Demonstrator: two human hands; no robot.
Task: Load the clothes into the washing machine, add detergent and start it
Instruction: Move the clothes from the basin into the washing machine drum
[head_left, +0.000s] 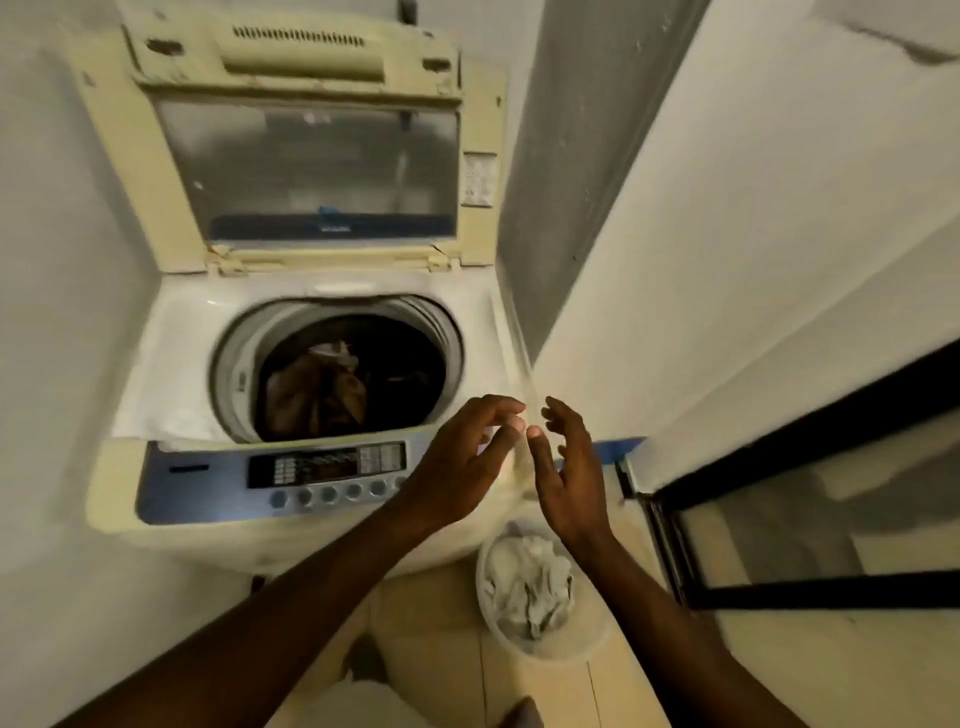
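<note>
- Above the control panel (291, 470) of a top-loading washing machine (171, 332), lid (306, 156) raised, a left hand (462, 460) and right hand (569, 483) hover empty, fingers loosely spread, fingertips almost meeting.
- Brown and white clothes (317, 389) lie inside the drum.
- On the floor just beside the machine, a white basket (545, 647) holds pale laundry (530, 582).

- washing machine (171, 364) sits in a corner, walls on its left and right
- lid (306, 156) stands upright at the back, behind the drum opening
- clothes (317, 389) lie in the drum (234, 374), toward its left side
- control panel (223, 478) runs along the front edge, before the drum
- left hand (457, 467) and right hand (571, 478) hover empty, close together over the machine's front right corner
- laundry basket (519, 644) on the floor, before the machine at its right, cloth (530, 582) in it
- glass door (810, 509) to the right of the basket
</note>
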